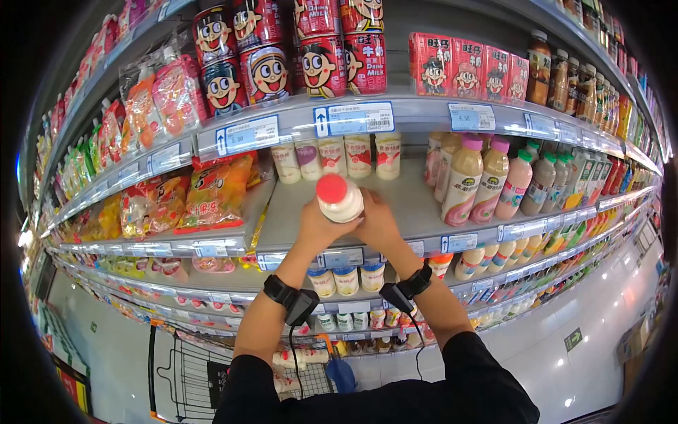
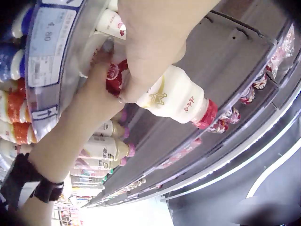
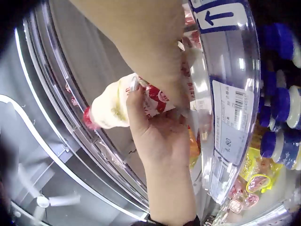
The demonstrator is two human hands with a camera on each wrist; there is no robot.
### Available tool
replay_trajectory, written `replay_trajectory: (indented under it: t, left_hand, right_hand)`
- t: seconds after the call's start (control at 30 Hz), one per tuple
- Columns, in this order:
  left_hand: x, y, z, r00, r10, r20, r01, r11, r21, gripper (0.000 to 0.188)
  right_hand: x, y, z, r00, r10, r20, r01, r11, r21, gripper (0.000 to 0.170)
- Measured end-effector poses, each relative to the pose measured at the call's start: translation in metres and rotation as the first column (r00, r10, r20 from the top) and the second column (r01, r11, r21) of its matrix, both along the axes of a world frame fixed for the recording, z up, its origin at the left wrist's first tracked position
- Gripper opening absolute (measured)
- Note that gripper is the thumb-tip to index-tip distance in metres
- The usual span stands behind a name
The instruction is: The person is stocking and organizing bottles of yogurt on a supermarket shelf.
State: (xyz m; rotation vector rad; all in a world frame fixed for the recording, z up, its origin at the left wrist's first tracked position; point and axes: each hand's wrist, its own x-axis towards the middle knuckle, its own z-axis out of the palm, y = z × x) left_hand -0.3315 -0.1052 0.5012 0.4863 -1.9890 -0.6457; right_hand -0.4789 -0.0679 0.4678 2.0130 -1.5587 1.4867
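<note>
A white bottle with a red cap (image 1: 341,200) is held in front of the middle shelf, its cap towards the head camera. My left hand (image 1: 319,225) grips one side of it and my right hand (image 1: 378,222) holds the other, low down. In the left wrist view the white bottle (image 2: 176,96) shows a red label near its base, partly covered by the left hand (image 2: 153,47) and right hand (image 2: 101,77). From the right wrist, the left thumb lies along the bottle (image 3: 113,104); the right hand's fingers are mostly hidden.
Small white bottles (image 1: 332,157) line the shelf behind; pink-capped bottles (image 1: 464,180) stand right and bagged sweets (image 1: 215,194) lie left. Red cans (image 1: 321,67) fill the shelf above. A shopping cart (image 1: 185,374) holding bottles stands below, near the body.
</note>
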Motion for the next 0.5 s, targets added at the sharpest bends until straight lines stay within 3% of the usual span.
replay_trajectory:
  t: [0.03, 0.2, 0.3, 0.4, 0.5]
  left_hand:
    - [-0.004, -0.014, -0.007, 0.999, -0.033, -0.021, 0.034, 0.998, 0.046, 0.053]
    - [-0.017, -0.045, -0.014, 0.978, -0.199, -0.067, 0.204, 0.974, 0.093, 0.049]
    - [-0.019, -0.053, -0.018, 0.975, -0.222, -0.028, 0.223, 0.946, 0.234, 0.051]
    - [-0.022, -0.059, -0.021, 0.966, -0.247, -0.076, 0.255, 0.96, 0.12, 0.054]
    - [-0.02, -0.055, -0.015, 0.996, -0.087, -0.021, 0.088, 0.996, 0.023, 0.056]
  right_hand:
    - [0.0, -0.003, -0.003, 0.989, 0.078, 0.129, -0.094, 0.988, 0.12, 0.062]
    - [0.002, -0.002, -0.002, 0.992, -0.057, 0.115, 0.044, 0.993, 0.112, 0.059]
    - [0.004, -0.004, -0.004, 0.989, -0.096, 0.115, 0.076, 0.983, 0.17, 0.059]
    - [0.007, -0.003, -0.002, 0.988, -0.115, 0.106, 0.092, 0.975, 0.201, 0.059]
    - [0.006, -0.007, -0.007, 0.99, -0.115, 0.078, 0.1, 0.98, 0.173, 0.059]
